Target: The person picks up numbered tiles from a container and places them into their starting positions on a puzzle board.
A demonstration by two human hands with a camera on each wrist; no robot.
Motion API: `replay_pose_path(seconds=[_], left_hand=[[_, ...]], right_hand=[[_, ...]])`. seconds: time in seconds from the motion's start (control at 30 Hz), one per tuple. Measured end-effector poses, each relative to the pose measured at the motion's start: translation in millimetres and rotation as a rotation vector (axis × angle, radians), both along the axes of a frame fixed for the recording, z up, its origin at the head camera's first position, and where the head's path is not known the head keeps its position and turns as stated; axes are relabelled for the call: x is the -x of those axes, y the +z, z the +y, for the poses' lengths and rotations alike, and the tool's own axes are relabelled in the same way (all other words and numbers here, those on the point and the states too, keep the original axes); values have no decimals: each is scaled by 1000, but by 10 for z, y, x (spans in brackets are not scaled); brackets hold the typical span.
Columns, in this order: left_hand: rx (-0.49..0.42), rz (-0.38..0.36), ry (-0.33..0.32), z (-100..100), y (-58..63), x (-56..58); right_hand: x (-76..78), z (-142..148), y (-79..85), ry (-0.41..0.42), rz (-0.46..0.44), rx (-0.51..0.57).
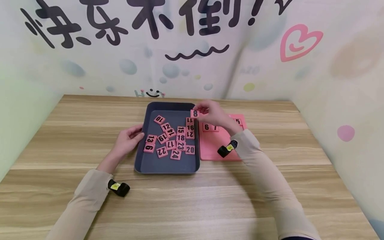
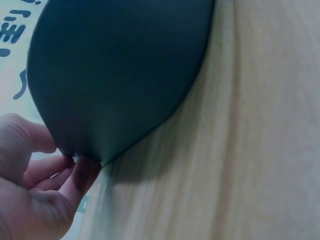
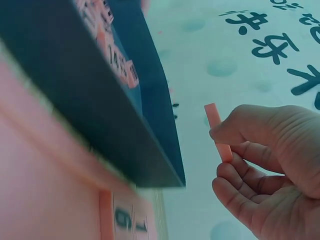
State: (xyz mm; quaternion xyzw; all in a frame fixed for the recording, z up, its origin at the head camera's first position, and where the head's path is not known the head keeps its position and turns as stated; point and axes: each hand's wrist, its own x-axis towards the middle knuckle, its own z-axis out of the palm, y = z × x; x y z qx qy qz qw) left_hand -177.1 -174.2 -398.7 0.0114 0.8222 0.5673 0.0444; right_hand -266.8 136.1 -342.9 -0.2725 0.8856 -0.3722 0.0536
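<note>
A pink number tile marked 8 (image 1: pixel 195 113) is pinched between the thumb and fingers of my right hand (image 1: pixel 212 114), raised above the right rim of a dark tray (image 1: pixel 168 166). Edge-on, the same tile (image 3: pixel 218 132) appears in the right wrist view. My left hand (image 1: pixel 127 140) grips the tray's left side; the left wrist view has its fingers and thumb at the tray wall (image 2: pixel 120 75). Several numbered tiles, such as the 20 tile (image 1: pixel 190 149), lie scattered in the tray. On the pink board (image 1: pixel 219 146), the 6 tile (image 1: pixel 206 127) sits beside the 7 tile; my right hand hides part of the top row.
Both tray and board stand side by side on a wood-grain table (image 1: pixel 180 203). Behind the table rises a printed wall backdrop (image 1: pixel 105 66). The tray's wall (image 3: pixel 100 100) stands higher than the board in the right wrist view.
</note>
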Motion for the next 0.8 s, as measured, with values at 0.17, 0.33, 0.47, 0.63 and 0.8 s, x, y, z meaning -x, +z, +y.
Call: replay_pose_path(seconds=[0.17,0.33,0.47,0.63,0.8], left_hand=[[13,0,1,3,12,-8],[10,3,2,6,25,-11],[14,4,1,3,21,-8],[27,0,-1,0,8,2],[26,-7,-2,2,5,-1]], right_hand=[[-47,262,-37,-13,12,-29],[-78,521,-127,-46,16,-52],[-110,693,-193,-81,22,-77],[-140,853,-274,-118,1,-109],[-158,944,-365,-105,-18,-111]])
